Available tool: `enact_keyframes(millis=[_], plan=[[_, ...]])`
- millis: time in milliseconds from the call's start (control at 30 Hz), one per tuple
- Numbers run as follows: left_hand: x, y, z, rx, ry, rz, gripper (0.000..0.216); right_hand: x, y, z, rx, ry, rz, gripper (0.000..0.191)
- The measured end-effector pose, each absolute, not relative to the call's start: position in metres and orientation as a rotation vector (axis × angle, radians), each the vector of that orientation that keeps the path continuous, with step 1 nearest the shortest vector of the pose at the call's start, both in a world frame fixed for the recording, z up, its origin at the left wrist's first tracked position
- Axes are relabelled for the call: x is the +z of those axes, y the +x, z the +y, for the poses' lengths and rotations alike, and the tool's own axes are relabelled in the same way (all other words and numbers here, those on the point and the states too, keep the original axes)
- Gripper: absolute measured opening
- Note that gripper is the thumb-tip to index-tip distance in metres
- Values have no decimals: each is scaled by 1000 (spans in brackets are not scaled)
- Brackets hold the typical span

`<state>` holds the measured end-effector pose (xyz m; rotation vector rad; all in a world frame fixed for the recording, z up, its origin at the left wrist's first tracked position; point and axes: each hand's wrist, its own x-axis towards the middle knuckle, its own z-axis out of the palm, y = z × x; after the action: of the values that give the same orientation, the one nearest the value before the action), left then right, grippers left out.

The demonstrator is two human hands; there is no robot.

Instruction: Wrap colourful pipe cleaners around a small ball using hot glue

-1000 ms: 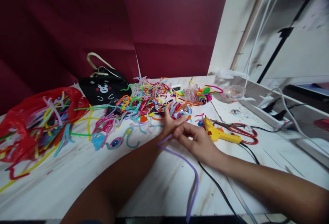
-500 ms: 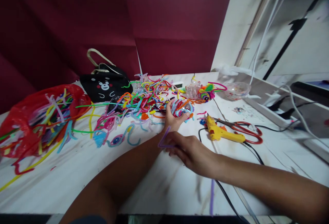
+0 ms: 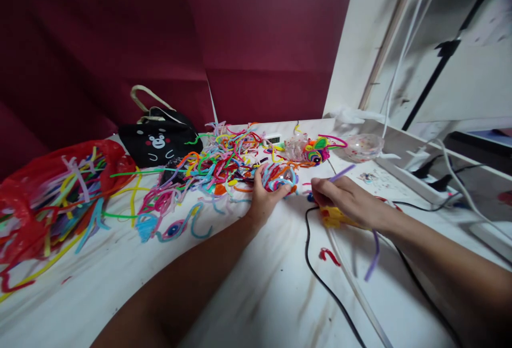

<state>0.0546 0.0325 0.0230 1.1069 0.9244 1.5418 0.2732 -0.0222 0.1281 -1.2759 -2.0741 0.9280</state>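
My left hand (image 3: pixel 266 199) is closed round a clear plastic piece covered with coloured pipe cleaners (image 3: pixel 285 177), at the right end of the pipe cleaner heap. Over the yellow glue gun (image 3: pixel 332 217), my right hand (image 3: pixel 346 199) pinches a purple pipe cleaner (image 3: pixel 373 260). One end of it sticks up past the knuckles, and the other hangs below the wrist. Most of the glue gun and the scissors behind it are hidden by this hand. A short red pipe cleaner piece (image 3: pixel 329 256) lies on the table in front.
A red plastic bag (image 3: pixel 116 156) of pipe cleaners sits left, beside a black bag (image 3: pixel 160 137). Loose pipe cleaners (image 3: pixel 224 159) are heaped mid-table. A decorated plastic bottle piece (image 3: pixel 296 148) and a clear bowl (image 3: pixel 363 148) stand behind. A black cord (image 3: pixel 320 284) crosses the front.
My right hand has moved right, from beside my left forearm to over the glue gun, carrying the purple pipe cleaner. The left hand keeps its hold. The red piece has come into view.
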Motion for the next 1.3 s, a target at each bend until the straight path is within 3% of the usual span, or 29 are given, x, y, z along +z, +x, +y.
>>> enact_keyframes(millis=[200,300,400,533,667,933,1133,1300], plan=[[21,54,33,1542,1097,944,93,144,298,-17,1080,-1391,-2434,45],[21,54,34,1548,1102,943,92,153,306,-18,744,-1578,-2639,38],[21,54,34,1549,1110,939,89,154,312,-19,229,-1764,-2791,16],[22,54,33,1547,1119,939,89,148,314,-14,-6,-1791,-2816,34],[23,53,32,1551,1130,941,90,147,311,-7,173,-1686,-2720,47],[23,53,36,1627,1131,938,90,162,312,0,596,-1562,-2310,46],[23,53,36,1631,1144,913,91,160,313,8,722,-1385,-2239,28],[22,53,34,1640,1181,878,95,149,298,7,857,-1162,-2067,40]])
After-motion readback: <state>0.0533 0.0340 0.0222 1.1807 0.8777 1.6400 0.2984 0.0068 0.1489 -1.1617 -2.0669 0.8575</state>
